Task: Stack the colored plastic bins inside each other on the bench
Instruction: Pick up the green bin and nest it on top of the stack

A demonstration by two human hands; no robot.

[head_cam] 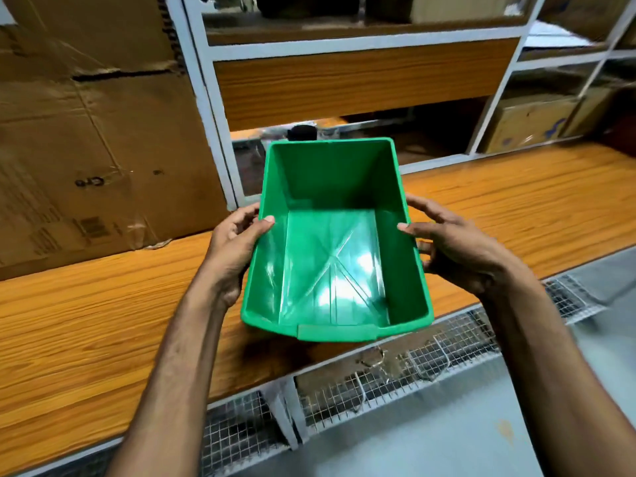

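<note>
We have the bin (335, 242) dead centre over the bench (103, 321), open side up, near end overhanging the bench's front edge. Our left hand (234, 246) is on its left wall, our right hand (454, 246) on its right wall, thumbs inside. Left of it, a cardboard box (89, 132) sits on the bench; behind it stands a shelving unit (361, 46). Wire mesh (395, 376) runs below the bench front.

Bright overhead glare, blurred, warped upper edges
</note>
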